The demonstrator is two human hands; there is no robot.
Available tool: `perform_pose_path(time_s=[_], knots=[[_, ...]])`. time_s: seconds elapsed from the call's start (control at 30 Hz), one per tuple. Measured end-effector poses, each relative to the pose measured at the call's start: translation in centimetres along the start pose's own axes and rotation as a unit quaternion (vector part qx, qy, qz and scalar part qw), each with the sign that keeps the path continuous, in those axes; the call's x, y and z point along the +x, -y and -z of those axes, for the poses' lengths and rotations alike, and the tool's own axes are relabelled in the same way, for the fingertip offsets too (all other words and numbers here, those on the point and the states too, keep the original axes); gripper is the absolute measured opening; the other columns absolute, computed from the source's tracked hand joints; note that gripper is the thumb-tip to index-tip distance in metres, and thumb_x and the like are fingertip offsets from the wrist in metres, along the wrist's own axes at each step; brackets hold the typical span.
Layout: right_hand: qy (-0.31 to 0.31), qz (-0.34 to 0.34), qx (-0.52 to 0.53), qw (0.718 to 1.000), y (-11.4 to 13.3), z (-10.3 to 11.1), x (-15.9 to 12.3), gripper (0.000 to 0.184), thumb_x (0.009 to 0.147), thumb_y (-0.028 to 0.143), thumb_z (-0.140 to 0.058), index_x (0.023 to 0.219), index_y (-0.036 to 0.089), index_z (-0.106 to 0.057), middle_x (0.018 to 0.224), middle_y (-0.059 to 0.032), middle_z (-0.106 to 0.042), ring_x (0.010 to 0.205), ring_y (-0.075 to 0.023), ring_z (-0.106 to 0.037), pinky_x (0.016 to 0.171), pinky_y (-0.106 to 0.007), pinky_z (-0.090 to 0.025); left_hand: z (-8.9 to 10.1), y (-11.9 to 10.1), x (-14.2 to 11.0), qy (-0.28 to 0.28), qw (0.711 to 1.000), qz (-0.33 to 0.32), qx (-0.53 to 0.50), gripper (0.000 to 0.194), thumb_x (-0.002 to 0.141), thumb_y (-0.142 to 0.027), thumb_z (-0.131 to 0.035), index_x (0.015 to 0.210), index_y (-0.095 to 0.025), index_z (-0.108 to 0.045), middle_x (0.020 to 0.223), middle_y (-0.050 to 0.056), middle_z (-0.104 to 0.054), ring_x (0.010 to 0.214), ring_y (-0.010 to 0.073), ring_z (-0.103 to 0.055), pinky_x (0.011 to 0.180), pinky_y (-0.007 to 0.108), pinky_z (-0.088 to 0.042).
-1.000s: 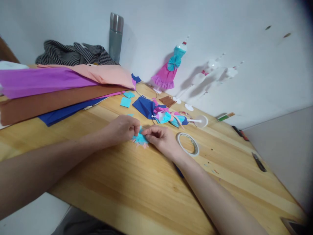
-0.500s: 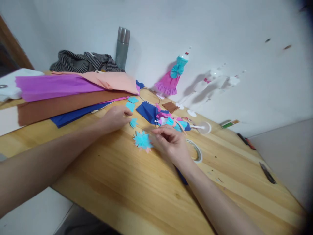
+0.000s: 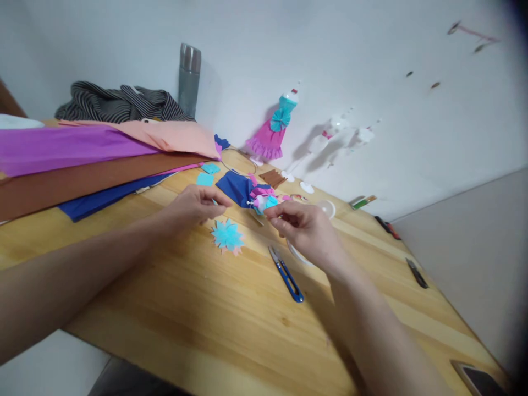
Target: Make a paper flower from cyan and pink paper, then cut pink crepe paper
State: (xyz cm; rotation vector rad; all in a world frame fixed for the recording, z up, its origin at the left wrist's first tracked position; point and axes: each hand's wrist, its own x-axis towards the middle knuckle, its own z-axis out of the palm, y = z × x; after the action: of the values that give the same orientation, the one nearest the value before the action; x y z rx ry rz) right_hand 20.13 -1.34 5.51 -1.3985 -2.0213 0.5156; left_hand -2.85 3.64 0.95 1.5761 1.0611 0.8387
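Note:
My left hand [image 3: 197, 204] hovers just above the table, fingers stretched forward with thumb and forefinger slightly apart; nothing shows in it. Close below lies a layered paper flower [image 3: 227, 235], turquoise over peach with pointed petals. My right hand [image 3: 304, 228] is raised with thumb and forefinger pinched together; what they hold, if anything, is too small to name. Under that hand is a roll of tape [image 3: 300, 256], mostly hidden. Blue-handled thread snips [image 3: 287, 275] rest to the right of the flower. A small dressed doll form [image 3: 264, 203] lies behind the right hand's fingertips.
Turquoise paper squares [image 3: 205, 179] and dark blue paper [image 3: 235, 188] lie behind the hands. Long crepe paper sheets [image 3: 82, 171] cover the left. A pink-skirted mannequin [image 3: 272, 129] stands by the wall, near a flask [image 3: 190, 80]. A cutter [image 3: 416, 273] and phone [image 3: 478, 379] lie right.
Both hands have left the flower, which now lies flat and uncovered. My right hand has moved right and up over the tape roll, uncovering the snips. The view has shifted slightly.

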Motion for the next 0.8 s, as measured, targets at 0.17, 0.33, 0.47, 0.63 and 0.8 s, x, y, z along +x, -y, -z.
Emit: perform_pose_path(time_s=[0.17,0.33,0.47,0.63,0.8], knots=[[-0.012,0.019,0.023,0.999,-0.1,-2.2,0.0,0.014,0.081,0.023,-0.059,0.087,0.018,-0.07,0.075,-0.0048,-0.068,0.064,-0.0154,-0.057,0.058,-0.028,-0.043,-1.2,-0.2,-0.9,0.129,0.981,0.01,-0.148,0.029,0.065,-0.031,-0.069,0.087,-0.013,-0.07,0.054,-0.004,-0.053,0.045,0.0075,-0.045,0.043,0.019,-0.035],[0.027,0.011,-0.097,0.995,0.6,-0.1,-0.2,0.013,0.079,0.017,-0.056,0.079,0.018,-0.069,0.07,-0.0032,-0.067,0.058,-0.0132,-0.054,0.053,-0.026,-0.038,-1.1,-0.5,-1.0,0.096,0.985,0.031,-0.138,0.021,0.064,-0.031,-0.072,0.069,-0.014,-0.06,0.051,-0.003,-0.055,0.043,0.0062,-0.044,0.04,0.016,-0.032],[0.22,-0.094,-0.276,0.931,-0.4,1.7,-0.6,0.025,0.069,0.023,-0.068,0.047,0.019,-0.056,0.042,0.0017,-0.051,0.038,-0.0092,-0.038,0.043,-0.026,-0.024,-0.7,-0.9,-1.1,0.071,0.984,0.032,-0.161,0.024,0.068,-0.032,-0.07,0.061,-0.014,-0.055,0.049,-0.003,-0.053,0.042,0.0047,-0.042,0.04,0.015,-0.029],[0.306,-0.112,-0.3,0.897,-1.8,0.8,-0.8,0.034,0.06,0.019,-0.071,0.041,0.021,-0.042,0.038,0.0055,-0.039,0.035,-0.0073,-0.029,0.039,-0.026,-0.018,-0.6,-0.8,-1.2,0.09,0.979,0.032,-0.182,0.04,0.076,-0.048,-0.062,0.057,-0.012,-0.06,0.047,0.0,-0.052,0.043,0.0062,-0.044,0.04,0.016,-0.031],[0.25,-0.03,-0.204,0.946,-1.2,0.4,-0.4,0.025,0.069,0.013,-0.06,0.052,0.02,-0.043,0.047,0.0058,-0.042,0.043,-0.008,-0.032,0.043,-0.024,-0.021,-1.1,-0.9,-1.4,0.093,0.982,0.03,-0.164,0.031,0.073,-0.042,-0.065,0.065,-0.012,-0.063,0.06,0.002,-0.062,0.045,0.0059,-0.048,0.039,0.016,-0.033]])
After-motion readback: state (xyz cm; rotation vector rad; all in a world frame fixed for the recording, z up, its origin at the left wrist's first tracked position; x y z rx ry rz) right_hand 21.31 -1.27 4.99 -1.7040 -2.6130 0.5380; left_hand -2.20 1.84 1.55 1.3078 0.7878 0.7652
